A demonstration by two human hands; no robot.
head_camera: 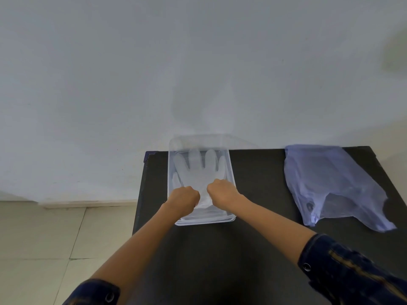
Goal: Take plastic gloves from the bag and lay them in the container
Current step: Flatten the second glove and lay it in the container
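Over the clear container [231, 172] you've got both fists, left hand [184, 200] and right hand [222, 191], pinching the glove's [198, 170] cuff; purple bag [330, 183] sits well off right.

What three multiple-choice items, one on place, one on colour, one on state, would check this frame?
1. Where does the bag lie relative to the container?
A. inside it
B. to its right on the table
C. on the floor to its left

2. What colour is the bag?
A. pale blue-violet
B. red
C. black

3. How does the glove lie?
A. crumpled in a ball on the table
B. hanging out of the bag
C. spread flat in the container, fingertips toward the wall

Answers:
1 B, the bag rests on the dark table, apart from the container, on the right.
2 A, it is thin, translucent, pale blue-violet plastic.
3 C, the left hand and right hand are closed at the glove's cuff end, and its digits fan out flat.
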